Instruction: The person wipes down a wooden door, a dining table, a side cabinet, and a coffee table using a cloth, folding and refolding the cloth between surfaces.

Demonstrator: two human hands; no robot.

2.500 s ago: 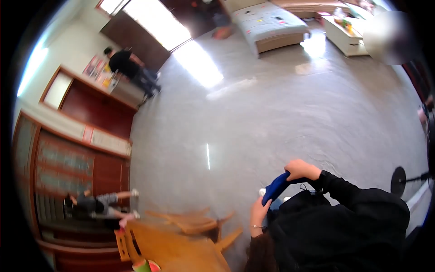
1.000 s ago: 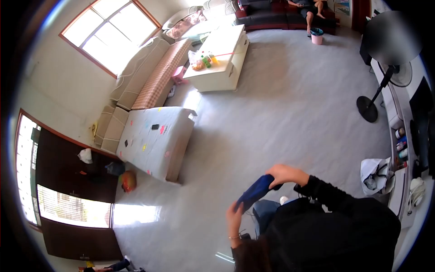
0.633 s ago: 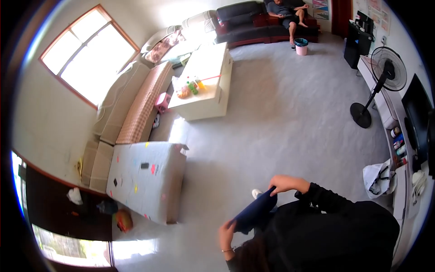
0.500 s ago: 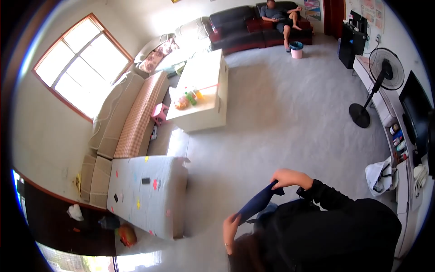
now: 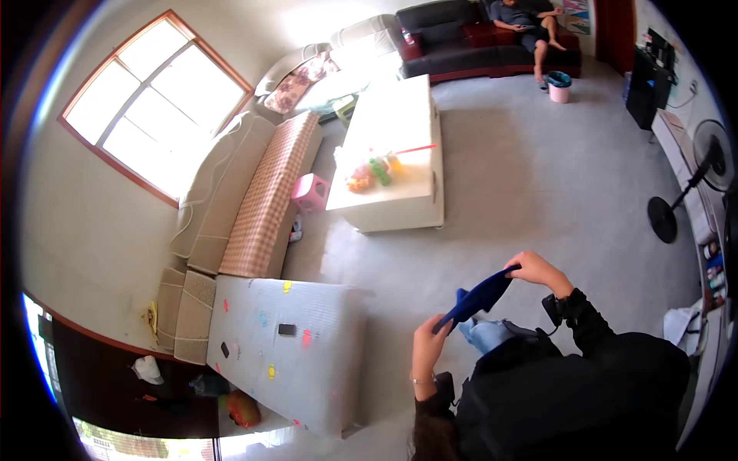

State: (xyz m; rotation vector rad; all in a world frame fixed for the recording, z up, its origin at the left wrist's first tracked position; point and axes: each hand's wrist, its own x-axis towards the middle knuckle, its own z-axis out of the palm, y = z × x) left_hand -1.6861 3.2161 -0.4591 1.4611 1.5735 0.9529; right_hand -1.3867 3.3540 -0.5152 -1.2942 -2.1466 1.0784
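A dark blue piece of cloth (image 5: 480, 297) is stretched between my two hands, in front of my black-sleeved body. My left hand (image 5: 429, 346), with a bracelet at its wrist, pinches the cloth's near-left end. My right hand (image 5: 540, 270) grips the far-right end, thumb and fingers closed on it. The cloth hangs in the air over the grey floor, its lower edge uneven. What kind of garment or cloth it is does not show clearly. Light blue denim (image 5: 486, 335) shows just below it.
To the left stands a covered bed-like seat (image 5: 323, 384) with a phone (image 5: 287, 329) on it. A white table (image 5: 392, 207) holds bottles and bagged food. A person (image 5: 530, 27) sits on the dark sofa (image 5: 446, 61) near a pink bin (image 5: 560, 94). A fan (image 5: 663, 220) stands right.
The view has swung, so the room's furniture sits further right in the picture. The cloth has turned and shows a brighter blue with a flap hanging out. Both hands still hold it.
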